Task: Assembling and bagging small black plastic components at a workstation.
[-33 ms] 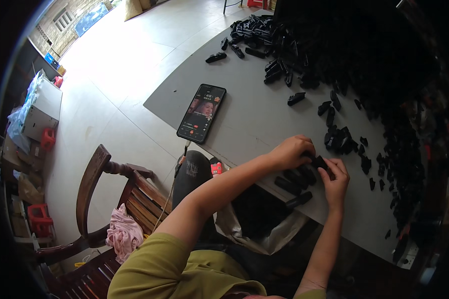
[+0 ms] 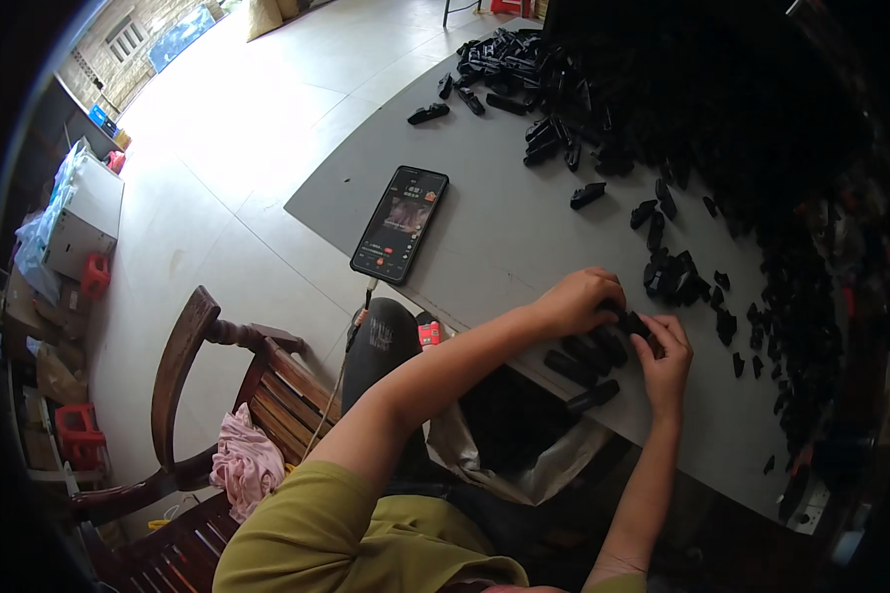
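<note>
My left hand [image 2: 583,299] and my right hand [image 2: 667,358] meet over the near edge of the grey table, fingers closed on a small black plastic part [image 2: 631,322]. The left fingertips pinch its left end; the right thumb and fingers grip its other end. Its finer shape is too dark to make out. Just below my hands, several longer black plastic pieces [image 2: 572,368] lie side by side. One more black piece [image 2: 592,397] rests at the table's edge, above an open bag [image 2: 554,477] with dark contents. A small cluster of black parts [image 2: 670,278] sits beyond my right hand.
A large heap of black parts [image 2: 524,61] covers the far and right table, with loose ones scattered around. A phone [image 2: 400,225] with a lit screen and a cable lies at the table's left edge [image 2: 311,206]. A wooden chair [image 2: 183,381] holding a pink cloth [image 2: 247,457] stands left.
The black part between my hands has turned slightly, while both hands stay in nearly the same place. The picture on the phone screen differs.
</note>
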`<move>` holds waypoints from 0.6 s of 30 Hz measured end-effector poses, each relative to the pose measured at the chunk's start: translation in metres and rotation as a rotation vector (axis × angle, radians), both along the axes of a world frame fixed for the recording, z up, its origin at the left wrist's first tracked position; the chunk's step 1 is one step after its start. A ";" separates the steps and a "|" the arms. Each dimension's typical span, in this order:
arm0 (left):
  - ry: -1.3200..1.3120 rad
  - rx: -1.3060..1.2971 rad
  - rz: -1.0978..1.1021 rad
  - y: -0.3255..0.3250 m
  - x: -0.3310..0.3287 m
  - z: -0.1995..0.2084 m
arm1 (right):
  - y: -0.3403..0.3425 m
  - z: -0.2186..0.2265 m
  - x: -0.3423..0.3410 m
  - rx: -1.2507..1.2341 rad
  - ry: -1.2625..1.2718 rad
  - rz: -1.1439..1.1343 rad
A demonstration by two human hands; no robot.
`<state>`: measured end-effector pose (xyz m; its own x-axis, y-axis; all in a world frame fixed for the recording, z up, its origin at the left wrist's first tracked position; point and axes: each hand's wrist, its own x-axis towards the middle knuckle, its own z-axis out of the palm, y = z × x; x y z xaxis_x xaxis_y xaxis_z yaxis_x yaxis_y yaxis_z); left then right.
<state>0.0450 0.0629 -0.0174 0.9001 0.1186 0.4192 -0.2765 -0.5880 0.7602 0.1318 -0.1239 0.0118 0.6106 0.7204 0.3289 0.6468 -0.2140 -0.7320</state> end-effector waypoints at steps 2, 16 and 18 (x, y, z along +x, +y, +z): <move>-0.009 0.004 -0.004 0.000 0.002 -0.001 | -0.008 0.006 0.004 -0.098 -0.012 -0.023; 0.042 -0.028 -0.078 0.009 0.002 0.003 | -0.014 0.017 0.016 -0.219 0.085 0.044; -0.004 0.003 -0.123 0.006 0.003 0.006 | -0.008 0.013 0.013 -0.192 0.120 0.049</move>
